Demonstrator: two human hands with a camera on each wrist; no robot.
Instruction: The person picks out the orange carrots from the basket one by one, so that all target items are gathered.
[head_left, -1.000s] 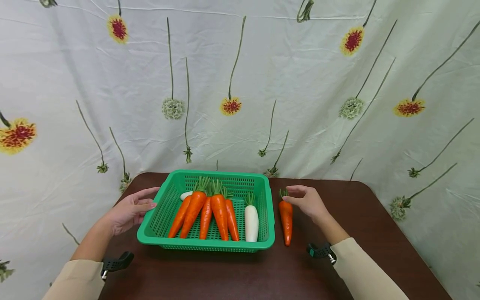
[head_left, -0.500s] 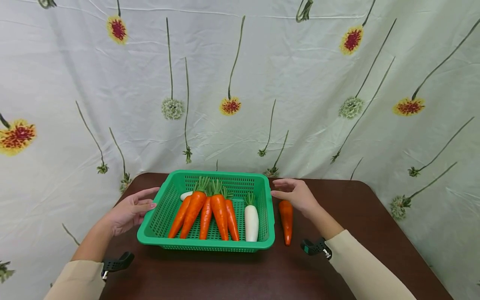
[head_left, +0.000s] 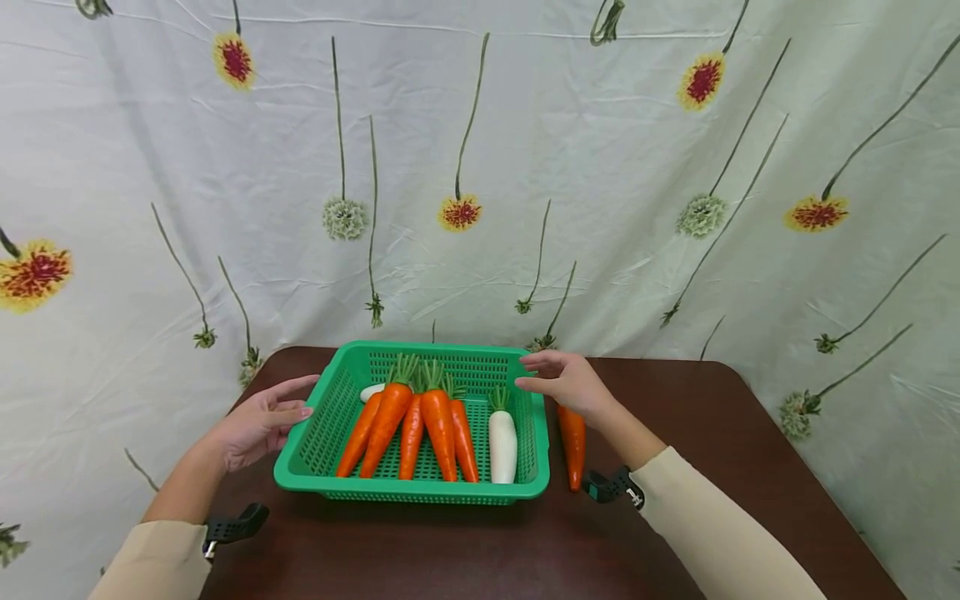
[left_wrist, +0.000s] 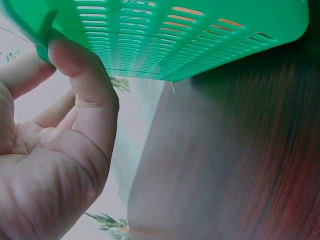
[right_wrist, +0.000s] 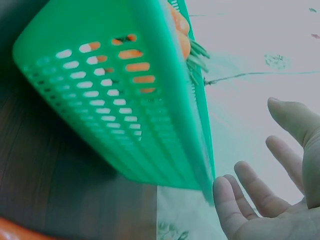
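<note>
A green plastic basket [head_left: 532, 477] stands on the table with several orange carrots [head_left: 438, 425] inside. On its right side lies a white radish [head_left: 502, 446] with a green top; a bit of another white vegetable [head_left: 371, 391] shows at the left, mostly hidden by the carrots. My left hand [head_left: 258, 425] pinches the basket's left rim between thumb and fingers, as the left wrist view shows close up. My right hand [head_left: 573, 387], fingers apart and holding nothing, hovers by the basket's back right rim. Below it a single carrot [head_left: 573, 454] lies on the table, its top hidden by the hand.
The dark brown wooden table [head_left: 420, 550] has rounded back corners. Behind it hangs a pale cloth [head_left: 615, 167] printed with flowers, close to the table's back edge. Black wrist straps [head_left: 238, 523] sit on both forearms.
My right hand has moved left, from the top of the loose carrot to the basket's back right rim. That carrot stayed on the table. My left hand and the basket have not moved.
</note>
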